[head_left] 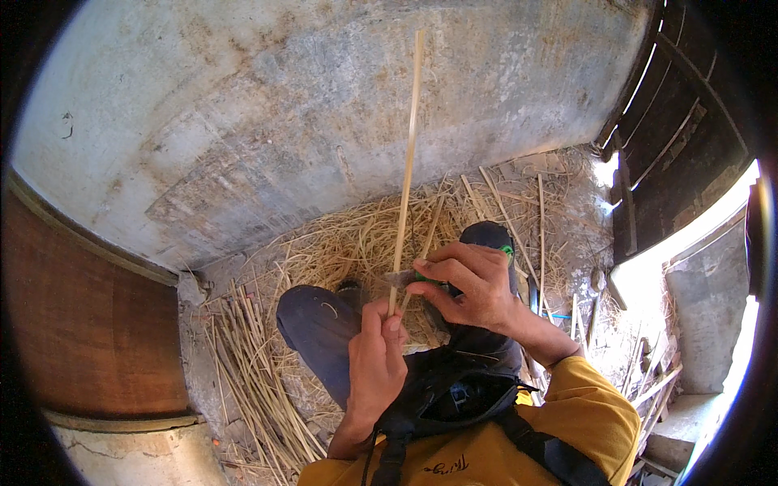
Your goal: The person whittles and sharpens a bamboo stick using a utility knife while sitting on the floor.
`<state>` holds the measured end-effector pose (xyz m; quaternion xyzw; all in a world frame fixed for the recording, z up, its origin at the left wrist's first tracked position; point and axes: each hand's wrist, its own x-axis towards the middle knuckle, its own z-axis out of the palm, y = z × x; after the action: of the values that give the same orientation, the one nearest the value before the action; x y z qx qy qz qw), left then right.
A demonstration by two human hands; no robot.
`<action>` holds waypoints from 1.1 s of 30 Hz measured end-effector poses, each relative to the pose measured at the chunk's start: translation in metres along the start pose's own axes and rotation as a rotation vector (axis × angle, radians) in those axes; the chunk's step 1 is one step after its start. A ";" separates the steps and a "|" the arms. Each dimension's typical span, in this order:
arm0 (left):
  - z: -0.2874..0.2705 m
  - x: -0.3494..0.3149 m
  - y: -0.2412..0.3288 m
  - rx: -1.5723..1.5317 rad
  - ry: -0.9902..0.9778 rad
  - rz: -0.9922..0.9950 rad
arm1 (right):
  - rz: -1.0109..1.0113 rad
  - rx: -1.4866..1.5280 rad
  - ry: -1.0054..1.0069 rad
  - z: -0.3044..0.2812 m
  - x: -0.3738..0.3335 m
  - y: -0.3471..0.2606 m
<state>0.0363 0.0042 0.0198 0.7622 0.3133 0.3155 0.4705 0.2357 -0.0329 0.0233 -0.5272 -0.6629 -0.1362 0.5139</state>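
My left hand (378,352) is closed around the lower end of a long, pale bamboo strip (408,154), which stands up and away from me toward the wall. In my right hand (474,287) is a small knife (399,278), gripped from the right side with bits of green showing by the fingers. Its short grey blade lies across the strip just above my left fingers. Most of the knife's handle is hidden by my right hand. A thin sliver seems to hang beside the strip under the blade.
Curly shavings (356,235) cover the floor between my legs and the stained wall (324,105). A bundle of long strips (259,389) lies at the left, beside a brown wooden panel (97,324). More sticks (541,219) lie to the right. A black bag (446,397) rests on my front.
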 end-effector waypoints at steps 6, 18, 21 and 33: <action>-0.001 -0.003 -0.003 0.007 0.010 -0.010 | 0.003 -0.005 0.011 0.001 0.000 0.000; -0.007 -0.022 -0.008 0.070 -0.070 -0.091 | 0.116 0.005 0.101 0.003 0.006 0.020; -0.009 -0.023 -0.011 0.084 -0.059 -0.084 | 0.139 -0.011 0.056 0.001 0.007 0.023; -0.015 -0.025 -0.012 0.134 -0.050 -0.143 | 0.207 0.079 0.046 0.017 0.010 0.039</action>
<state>0.0073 -0.0028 0.0093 0.7754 0.3755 0.2403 0.4473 0.2604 0.0010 0.0100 -0.5688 -0.5980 -0.0684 0.5605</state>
